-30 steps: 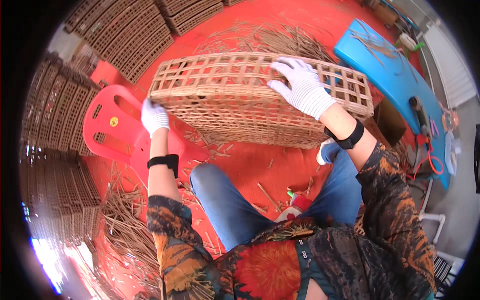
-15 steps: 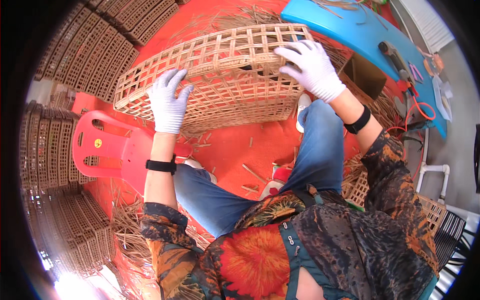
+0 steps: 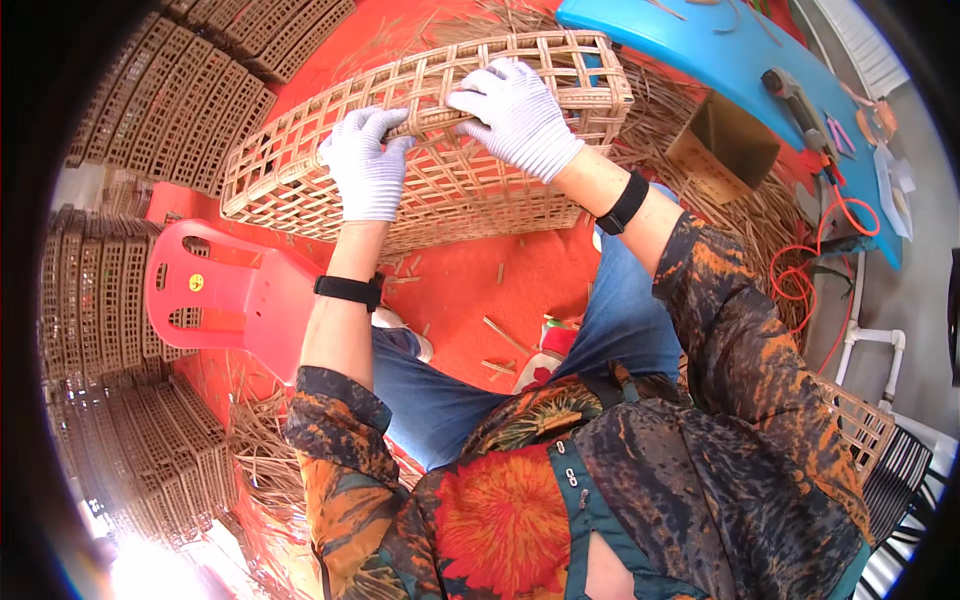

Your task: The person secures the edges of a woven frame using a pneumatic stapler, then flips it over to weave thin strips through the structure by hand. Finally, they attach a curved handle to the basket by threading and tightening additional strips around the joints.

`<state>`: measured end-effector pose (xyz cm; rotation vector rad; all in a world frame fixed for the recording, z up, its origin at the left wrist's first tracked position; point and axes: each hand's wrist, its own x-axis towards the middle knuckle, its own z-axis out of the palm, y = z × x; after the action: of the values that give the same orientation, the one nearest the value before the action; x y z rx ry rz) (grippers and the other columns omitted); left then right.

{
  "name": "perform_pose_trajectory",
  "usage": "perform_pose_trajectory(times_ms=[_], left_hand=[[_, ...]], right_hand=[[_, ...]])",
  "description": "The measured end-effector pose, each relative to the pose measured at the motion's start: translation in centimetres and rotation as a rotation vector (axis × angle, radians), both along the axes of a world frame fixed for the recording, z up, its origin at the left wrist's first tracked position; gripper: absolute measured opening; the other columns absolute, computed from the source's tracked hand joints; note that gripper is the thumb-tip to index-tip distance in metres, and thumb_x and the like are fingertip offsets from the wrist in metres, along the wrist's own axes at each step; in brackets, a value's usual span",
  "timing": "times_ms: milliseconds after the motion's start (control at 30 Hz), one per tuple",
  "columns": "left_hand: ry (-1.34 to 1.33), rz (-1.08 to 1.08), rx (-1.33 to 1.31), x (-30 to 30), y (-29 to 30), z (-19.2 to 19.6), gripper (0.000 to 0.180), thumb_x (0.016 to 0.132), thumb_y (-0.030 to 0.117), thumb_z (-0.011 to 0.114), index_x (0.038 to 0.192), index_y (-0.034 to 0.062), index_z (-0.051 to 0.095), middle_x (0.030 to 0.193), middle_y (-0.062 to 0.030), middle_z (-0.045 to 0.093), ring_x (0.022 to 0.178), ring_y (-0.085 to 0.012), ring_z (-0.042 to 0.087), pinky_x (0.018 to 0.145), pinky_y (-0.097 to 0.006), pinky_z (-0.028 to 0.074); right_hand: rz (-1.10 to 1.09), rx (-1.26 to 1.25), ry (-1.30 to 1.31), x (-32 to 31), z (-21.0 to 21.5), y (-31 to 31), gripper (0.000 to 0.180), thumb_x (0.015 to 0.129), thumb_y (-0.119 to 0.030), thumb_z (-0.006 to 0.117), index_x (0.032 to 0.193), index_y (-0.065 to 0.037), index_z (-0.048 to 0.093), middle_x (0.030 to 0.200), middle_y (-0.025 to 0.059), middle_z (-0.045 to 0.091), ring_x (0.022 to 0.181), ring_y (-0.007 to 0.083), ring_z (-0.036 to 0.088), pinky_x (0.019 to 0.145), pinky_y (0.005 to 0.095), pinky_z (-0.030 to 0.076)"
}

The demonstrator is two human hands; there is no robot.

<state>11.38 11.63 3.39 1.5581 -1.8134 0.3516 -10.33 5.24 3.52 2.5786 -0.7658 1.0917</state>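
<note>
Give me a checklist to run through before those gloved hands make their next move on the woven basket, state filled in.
1. Gloves on: ok; the left hand and right hand both wear whitish gloves.
2. Both hands at the basket: ok; they meet the upper edge of the woven basket, side by side.
3. Firm grip: cannot tell; how tightly the fingers press does not show.
4. Clear of the red chair: cannot tell; the two appear close, but contact cannot be judged.
5. Floor free of scraps: not ok; loose strips lie on the red floor.
</note>
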Motion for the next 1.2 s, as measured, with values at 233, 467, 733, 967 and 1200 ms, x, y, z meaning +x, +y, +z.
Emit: perform_pose_trajectory(times_ms=[233, 467, 733, 967, 1200], left_hand=[[0.1, -0.035, 0.016, 0.0, -0.3, -0.1, 0.032, 0.065, 0.017, 0.086, 0.094, 0.0227, 0.074, 0.101, 0.0003, 0.068, 0.101, -0.0231, 0.062, 0.092, -0.043, 0.037], [0.068, 0.0, 0.1, -0.2, -0.9, 1.3, 0.035, 0.06, 0.011, 0.088, 0.092, 0.0144, 0.074, 0.093, -0.0035, 0.07, 0.085, -0.0219, 0.064, 0.081, -0.036, 0.052], [0.054, -0.103, 0.008, 0.1, -0.9, 1.2, 0.036, 0.058, 0.006, 0.089, 0.09, 0.0123, 0.073, 0.086, -0.0049, 0.069, 0.078, -0.0228, 0.064, 0.075, -0.035, 0.053], [0.067, -0.101, 0.04, -0.2, -0.4, 0.8, 0.035, 0.06, 0.006, 0.086, 0.091, 0.0122, 0.072, 0.088, -0.006, 0.068, 0.082, -0.024, 0.063, 0.076, -0.037, 0.051], [-0.027, -0.176, -0.032, 2.8, 1.6, 0.6, 0.042, 0.069, 0.022, 0.084, 0.108, 0.0161, 0.072, 0.109, -0.0065, 0.067, 0.105, -0.0295, 0.061, 0.093, -0.043, 0.047]], right_hand=[[0.012, 0.06, -0.007, 0.2, 0.4, 0.5, 0.029, 0.077, -0.027, 0.076, 0.104, -0.019, 0.068, 0.102, 0.0034, 0.063, 0.102, 0.0278, 0.058, 0.088, 0.0454, 0.049], [-0.087, 0.158, 0.078, 1.9, 1.3, 0.1, 0.036, 0.075, -0.034, 0.078, 0.107, -0.019, 0.069, 0.105, 0.0033, 0.064, 0.106, 0.0283, 0.059, 0.09, 0.0454, 0.047], [-0.079, 0.118, 0.041, 1.7, 1.0, 0.6, 0.032, 0.076, -0.03, 0.078, 0.105, -0.02, 0.068, 0.104, 0.0019, 0.064, 0.109, 0.0266, 0.056, 0.092, 0.0472, 0.045], [-0.041, 0.073, 0.052, 1.4, 0.9, 0.7, 0.029, 0.08, -0.03, 0.073, 0.106, -0.021, 0.066, 0.102, 0.0021, 0.062, 0.103, 0.0252, 0.055, 0.088, 0.0435, 0.044], [0.024, 0.064, -0.007, 0.7, 0.7, 1.9, 0.025, 0.086, -0.03, 0.068, 0.11, -0.022, 0.065, 0.103, 0.0017, 0.06, 0.1, 0.0242, 0.055, 0.088, 0.0424, 0.043]])
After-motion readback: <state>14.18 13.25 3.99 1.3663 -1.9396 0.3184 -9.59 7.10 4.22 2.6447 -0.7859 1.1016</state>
